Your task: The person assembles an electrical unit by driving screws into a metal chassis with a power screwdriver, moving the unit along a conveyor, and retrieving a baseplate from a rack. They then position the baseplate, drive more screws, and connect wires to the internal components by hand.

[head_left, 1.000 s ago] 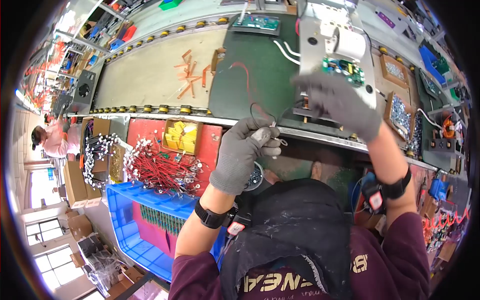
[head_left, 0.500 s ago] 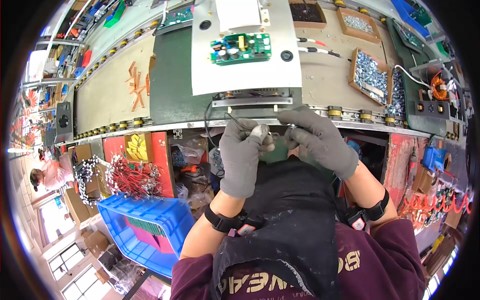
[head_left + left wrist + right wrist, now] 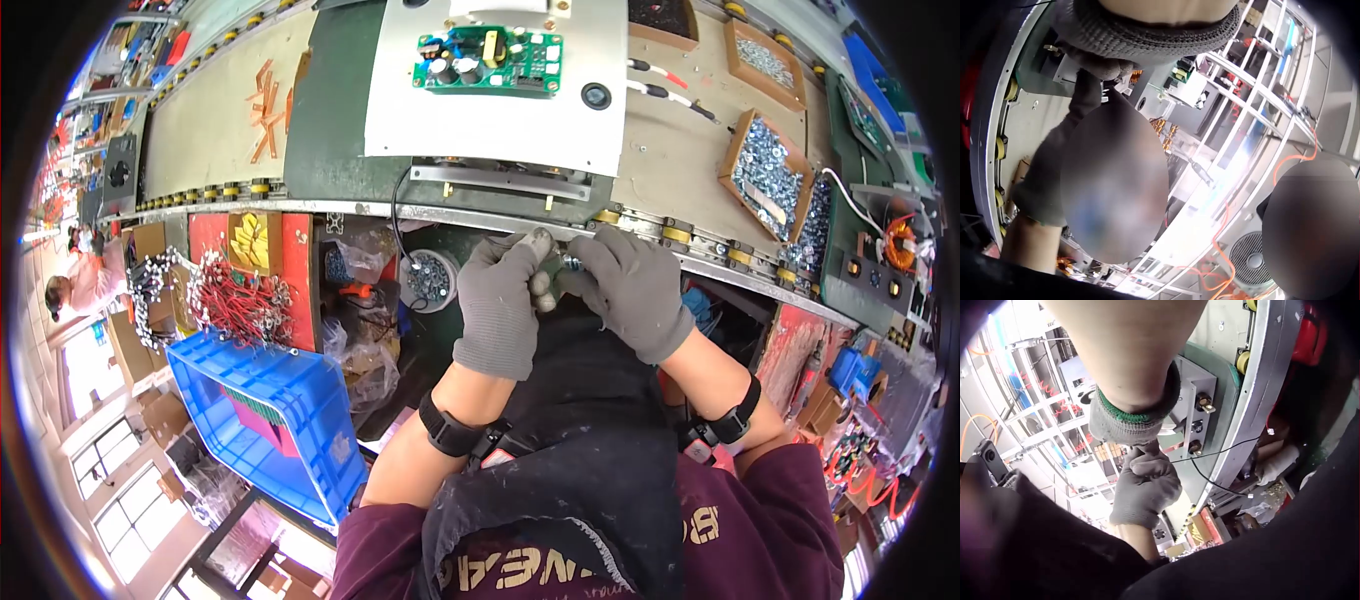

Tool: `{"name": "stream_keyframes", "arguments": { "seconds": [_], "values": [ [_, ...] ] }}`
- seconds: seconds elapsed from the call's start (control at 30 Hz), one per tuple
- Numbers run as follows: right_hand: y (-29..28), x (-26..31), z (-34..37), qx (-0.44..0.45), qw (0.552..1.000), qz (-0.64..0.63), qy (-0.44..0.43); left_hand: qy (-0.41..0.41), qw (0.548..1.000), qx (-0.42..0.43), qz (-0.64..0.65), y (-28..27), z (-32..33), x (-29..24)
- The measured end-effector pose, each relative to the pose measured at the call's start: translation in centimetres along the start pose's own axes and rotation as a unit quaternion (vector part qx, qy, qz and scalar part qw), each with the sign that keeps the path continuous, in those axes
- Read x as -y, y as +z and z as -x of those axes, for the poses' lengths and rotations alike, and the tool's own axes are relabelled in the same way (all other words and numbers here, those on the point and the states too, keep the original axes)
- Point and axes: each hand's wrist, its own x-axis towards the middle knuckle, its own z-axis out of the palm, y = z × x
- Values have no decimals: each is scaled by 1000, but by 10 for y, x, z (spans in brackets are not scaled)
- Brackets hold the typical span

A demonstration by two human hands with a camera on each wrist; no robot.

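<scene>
Both hands wear grey gloves and meet just in front of the bench edge. In the head view my left hand curls its fingers around the end of a thin black cable, its tip hidden by the glove. Close beside it, my right hand pinches a small metal bolt. The black cable hangs from a white-topped unit bearing a green circuit board. From my left hand in the right wrist view, thin black wires run off to the right.
A white bucket of metal parts stands below the bench edge. The blue crate is at lower left, near red wires. Boxes of metal hardware lie right of the unit; copper strips lie left.
The right hand has come back from the unit to the left hand, with the small bolt. The view has shifted, bringing the bench's right side and the bucket into sight.
</scene>
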Motion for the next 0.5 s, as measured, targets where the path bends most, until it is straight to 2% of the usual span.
{"name": "stream_keyframes", "arguments": {
  "seconds": [0.03, 0.07, 0.13, 0.17, 0.2, 0.3, 0.43, 0.5],
  "values": [
    [2, 0, -1, 6, 1000, -3, -1, -30, 999, 30, 27, -6, -4, 1],
    [3, 1, -3, 9, 1000, 15, -20, -33, 999, 26, 31, -9, -6, 1],
    [7, 0, -4, 19, 999, 31, -37, -45, 998, -36, 23, -11, -8, 5],
    [10, -1, -5, 53, 996, 66, -36, -45, 998, -49, 13, -13, -9, 6],
    [13, -2, -6, 87, 990, 101, -35, -50, 997, -50, 15, -13, -8, 6],
    [16, -1, -12, 109, 987, 117, -6, -47, 997, -50, 38, -10, -5, 3],
    [15, 2, -16, 104, 985, 135, -14, -85, 990, -72, 82, -16, -5, 5],
    [16, 0, -16, 96, 984, 144, -46, -106, 987, -80, 90, -16, -4, 5]
  ]
}}
